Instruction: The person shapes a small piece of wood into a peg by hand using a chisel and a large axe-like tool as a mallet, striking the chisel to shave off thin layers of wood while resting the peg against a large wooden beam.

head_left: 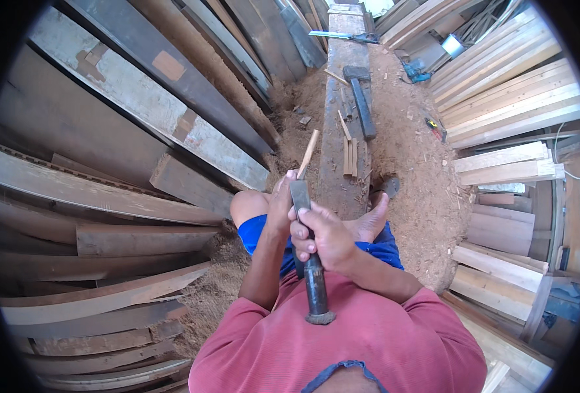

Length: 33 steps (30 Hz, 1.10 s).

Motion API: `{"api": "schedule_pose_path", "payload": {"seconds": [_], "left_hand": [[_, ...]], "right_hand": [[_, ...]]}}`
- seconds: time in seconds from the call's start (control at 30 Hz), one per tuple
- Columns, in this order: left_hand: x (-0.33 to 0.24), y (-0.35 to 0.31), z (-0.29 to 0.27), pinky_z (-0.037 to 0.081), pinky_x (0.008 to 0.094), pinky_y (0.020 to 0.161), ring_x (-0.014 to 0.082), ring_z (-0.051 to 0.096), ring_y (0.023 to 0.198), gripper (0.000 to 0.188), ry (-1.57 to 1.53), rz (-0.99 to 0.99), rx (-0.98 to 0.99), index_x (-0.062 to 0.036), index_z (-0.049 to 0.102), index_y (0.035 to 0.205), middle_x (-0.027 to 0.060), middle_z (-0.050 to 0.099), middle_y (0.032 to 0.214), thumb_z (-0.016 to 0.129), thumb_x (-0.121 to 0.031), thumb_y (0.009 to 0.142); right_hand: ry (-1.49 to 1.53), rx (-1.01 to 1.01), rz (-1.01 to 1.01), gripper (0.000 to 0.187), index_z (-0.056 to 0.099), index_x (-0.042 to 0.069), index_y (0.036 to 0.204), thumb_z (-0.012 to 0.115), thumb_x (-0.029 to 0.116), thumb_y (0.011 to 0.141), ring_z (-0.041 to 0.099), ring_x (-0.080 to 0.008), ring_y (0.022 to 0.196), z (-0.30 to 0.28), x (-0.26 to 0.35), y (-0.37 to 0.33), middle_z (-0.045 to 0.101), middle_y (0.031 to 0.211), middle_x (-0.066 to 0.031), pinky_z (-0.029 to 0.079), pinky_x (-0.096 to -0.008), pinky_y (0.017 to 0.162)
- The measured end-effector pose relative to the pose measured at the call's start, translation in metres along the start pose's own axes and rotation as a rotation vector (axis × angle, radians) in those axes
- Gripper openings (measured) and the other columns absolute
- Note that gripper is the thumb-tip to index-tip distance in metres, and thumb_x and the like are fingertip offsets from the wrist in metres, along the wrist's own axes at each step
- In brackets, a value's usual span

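Observation:
My left hand (281,202) is closed round a slim strip of light brown wood (309,152), whose upper end sticks out beyond the fingers. In my right hand (324,237) is a chisel (315,283), gripped near where the flat metal blade meets the dark handle. The blade points away from me and lies close beside my left hand and the strip. The butt of the handle rests at or very near my chest; I cannot tell whether it touches. My left fingers are partly hidden behind the blade.
A long wooden plank (334,147) runs away from me. On it lie a hammer (362,108), short wood strips (350,159) and, farther off, a saw (345,36). Boards (119,98) lean at left; lumber (509,111) is stacked right. A tape measure (432,123) lies on sawdust.

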State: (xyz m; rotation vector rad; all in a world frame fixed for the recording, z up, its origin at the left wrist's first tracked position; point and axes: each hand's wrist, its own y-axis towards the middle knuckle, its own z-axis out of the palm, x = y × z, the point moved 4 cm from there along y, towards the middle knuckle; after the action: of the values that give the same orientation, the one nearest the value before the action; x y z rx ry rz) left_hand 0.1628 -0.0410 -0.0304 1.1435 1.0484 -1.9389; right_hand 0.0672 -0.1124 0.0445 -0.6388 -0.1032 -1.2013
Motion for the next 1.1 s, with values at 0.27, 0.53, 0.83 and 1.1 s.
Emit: {"api": "schedule_pose_path", "payload": {"seconds": [0.27, 0.53, 0.83, 1.1], "left_hand": [[-0.018, -0.034, 0.004, 0.039, 0.029, 0.062, 0.0113, 0.043, 0.068, 0.046, 0.251, 0.099, 0.097, -0.0044, 0.053, 0.092, 0.0004, 0.048, 0.072, 0.026, -0.039, 0.105], [-0.034, -0.053, 0.022, 0.04, 0.024, 0.06, 0.005, 0.043, 0.064, 0.042, 0.087, 0.111, 0.102, -0.0086, 0.052, 0.09, -0.0038, 0.047, 0.069, 0.029, -0.039, 0.106], [0.0, -0.116, 0.037, 0.039, 0.0355, 0.053, 0.022, 0.048, 0.056, 0.039, 0.531, 0.27, 0.384, -0.0042, 0.047, 0.073, 0.0083, 0.043, 0.058, 0.029, -0.023, 0.102], [-0.008, -0.037, 0.013, 0.031, 0.0229, 0.046, 0.0071, 0.037, 0.049, 0.035, -0.322, 0.035, 0.147, -0.008, 0.052, 0.088, -0.0041, 0.039, 0.059, 0.037, -0.035, 0.104]], "right_hand": [[-0.128, 0.04, -0.019, 0.018, 0.047, 0.006, 0.1, 0.041, 0.024, 0.101, 0.035, -0.0058, 0.043, 0.006, -0.004, -0.02, 0.037, 0.063, 0.0032, 0.039, -0.0251, 0.043], [-0.173, 0.048, -0.045, 0.021, 0.047, 0.007, 0.101, 0.043, 0.028, 0.102, 0.036, -0.0057, 0.045, 0.009, 0.003, -0.027, 0.038, 0.064, 0.0033, 0.04, -0.0254, 0.045], [-0.093, -0.003, -0.534, 0.019, 0.047, 0.007, 0.101, 0.04, 0.024, 0.103, 0.038, -0.0065, 0.046, -0.018, 0.057, -0.068, 0.041, 0.065, 0.0021, 0.042, -0.025, 0.045], [-0.065, -0.099, -0.232, 0.02, 0.048, 0.008, 0.101, 0.042, 0.027, 0.102, 0.039, -0.0063, 0.047, -0.017, 0.034, -0.009, 0.044, 0.068, 0.0026, 0.043, -0.0274, 0.048]]}}
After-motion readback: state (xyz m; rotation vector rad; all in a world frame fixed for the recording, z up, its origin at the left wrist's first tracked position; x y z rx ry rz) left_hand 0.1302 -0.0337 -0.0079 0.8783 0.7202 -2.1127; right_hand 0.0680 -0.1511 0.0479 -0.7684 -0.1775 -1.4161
